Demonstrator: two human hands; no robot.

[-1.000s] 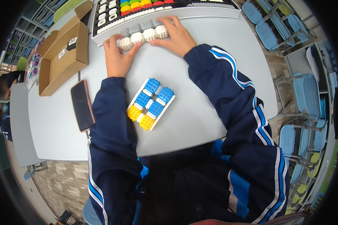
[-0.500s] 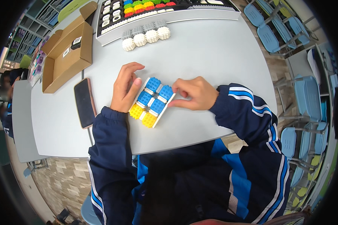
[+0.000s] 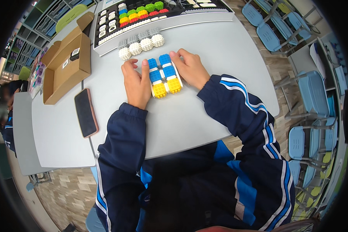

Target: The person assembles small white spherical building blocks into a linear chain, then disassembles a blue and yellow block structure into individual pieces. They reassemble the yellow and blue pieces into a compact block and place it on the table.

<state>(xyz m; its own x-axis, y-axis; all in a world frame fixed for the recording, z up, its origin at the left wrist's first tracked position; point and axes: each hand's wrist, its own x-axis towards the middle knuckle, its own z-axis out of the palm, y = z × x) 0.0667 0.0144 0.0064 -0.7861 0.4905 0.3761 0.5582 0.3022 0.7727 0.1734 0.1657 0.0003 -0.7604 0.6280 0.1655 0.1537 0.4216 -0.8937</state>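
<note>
Between my hands, over the table, is a block assembly (image 3: 169, 71) of studded cubes in two columns. Its far cubes are blue, and the near end has two yellow cubes (image 3: 174, 85). White strips run along its long sides. My left hand (image 3: 137, 86) is closed against the left side, thumb along the edge. The right hand (image 3: 191, 69) grips the far right side with thumb and bent fingers; some fingertips are hidden. Just beyond sits a row of white studded cubes (image 3: 146, 44) with grey cubes (image 3: 143, 35) behind it.
A white-edged parts tray (image 3: 166, 25) with coloured cubes and white pieces lies at the far side. To the left are an open cardboard box (image 3: 67, 83) and a phone (image 3: 86, 113) on the table (image 3: 205, 120). Blue chairs (image 3: 313, 92) stand to the right.
The block assembly has moved away from me and turned so its columns point more straight ahead. My left hand now presses its side; my right hand has shifted to its far right end.
</note>
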